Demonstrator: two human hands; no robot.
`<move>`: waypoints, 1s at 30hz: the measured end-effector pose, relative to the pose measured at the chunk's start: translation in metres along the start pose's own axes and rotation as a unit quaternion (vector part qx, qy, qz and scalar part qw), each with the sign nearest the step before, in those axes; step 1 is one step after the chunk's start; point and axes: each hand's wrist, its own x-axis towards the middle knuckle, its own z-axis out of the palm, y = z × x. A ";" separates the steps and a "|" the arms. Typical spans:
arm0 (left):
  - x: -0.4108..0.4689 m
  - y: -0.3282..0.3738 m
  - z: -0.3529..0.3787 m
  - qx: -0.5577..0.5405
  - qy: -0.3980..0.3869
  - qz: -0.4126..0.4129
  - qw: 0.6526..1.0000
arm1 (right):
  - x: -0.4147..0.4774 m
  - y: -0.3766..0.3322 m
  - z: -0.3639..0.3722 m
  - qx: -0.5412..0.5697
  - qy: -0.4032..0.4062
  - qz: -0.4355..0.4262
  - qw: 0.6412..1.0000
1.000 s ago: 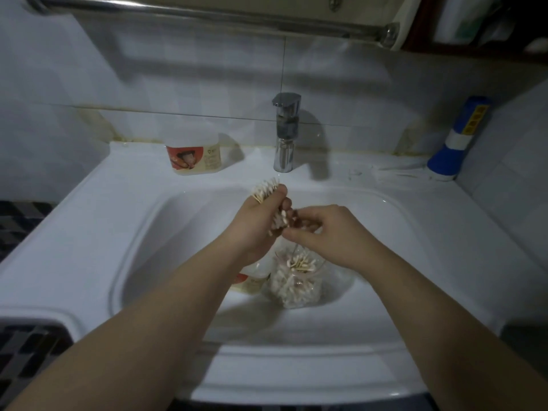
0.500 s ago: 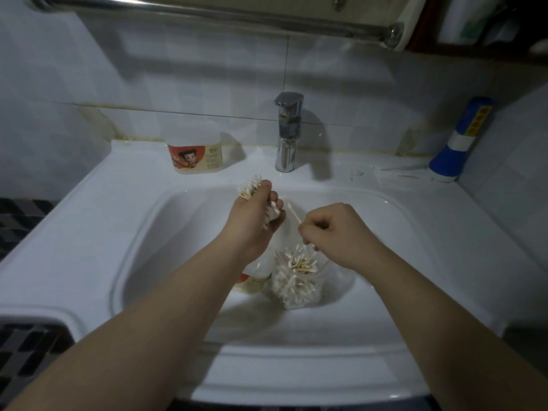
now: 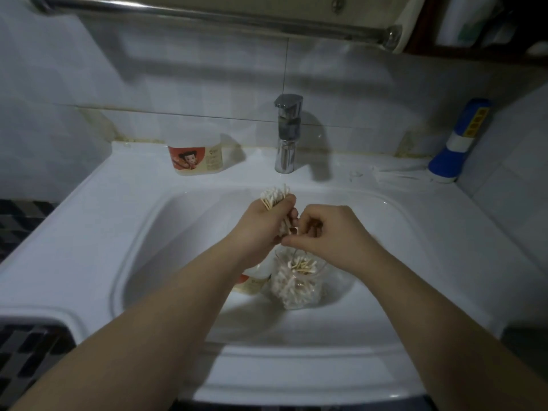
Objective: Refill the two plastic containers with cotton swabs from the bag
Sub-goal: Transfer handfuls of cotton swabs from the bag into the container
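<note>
Over the sink basin (image 3: 400, 232) my left hand (image 3: 261, 223) grips a bundle of cotton swabs (image 3: 274, 196), whose white tips fan out above my fist. My right hand (image 3: 335, 232) is pressed against it with curled fingers and pinches the lower ends of the swabs. Below both hands, a clear bag of cotton swabs (image 3: 296, 284) stands open in the basin. A plastic container (image 3: 252, 284) with a red label lies beside the bag, mostly hidden by my left wrist. A second plastic container (image 3: 195, 157) with a cartoon label stands on the back ledge, left of the tap.
A chrome tap (image 3: 287, 134) rises at the back middle of the sink. On the right ledge a blue and white bottle (image 3: 459, 143) leans against the tiled wall. A metal rail (image 3: 207, 14) runs overhead. Dark patterned floor tiles (image 3: 26, 360) show at the left.
My right hand, which held a single swab apart from the left half a second ago, has come back against my left hand. The swab bundle has stayed in my left hand.
</note>
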 end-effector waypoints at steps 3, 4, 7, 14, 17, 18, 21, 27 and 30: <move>0.000 0.001 0.003 -0.057 -0.026 -0.020 0.998 | 0.000 -0.001 -0.003 -0.052 0.008 -0.059 0.997; -0.001 0.001 0.003 -0.074 -0.038 -0.026 0.996 | -0.001 -0.001 -0.005 -0.046 -0.008 -0.063 0.997; -0.004 0.000 0.003 -0.064 -0.088 -0.036 0.993 | 0.000 -0.001 -0.006 -0.020 -0.026 -0.069 0.997; -0.005 -0.002 0.004 -0.073 -0.124 -0.050 0.988 | -0.003 -0.004 -0.010 -0.025 -0.038 -0.064 0.997; -0.006 -0.004 0.005 -0.061 -0.133 -0.053 0.988 | -0.002 -0.005 -0.012 -0.049 -0.038 -0.068 0.996; -0.006 -0.004 0.005 -0.062 -0.134 -0.055 0.987 | -0.002 -0.006 -0.012 -0.059 -0.039 -0.071 0.995; -0.006 -0.004 0.004 -0.079 -0.144 -0.053 0.985 | -0.003 -0.006 -0.011 -0.046 -0.068 -0.074 0.994; -0.006 -0.001 0.005 -0.068 -0.113 -0.063 0.989 | -0.001 -0.004 -0.007 -0.063 -0.049 -0.075 0.994; 0.000 -0.003 0.004 -0.043 -0.010 -0.042 0.998 | -0.002 -0.002 -0.006 -0.050 -0.063 -0.053 0.995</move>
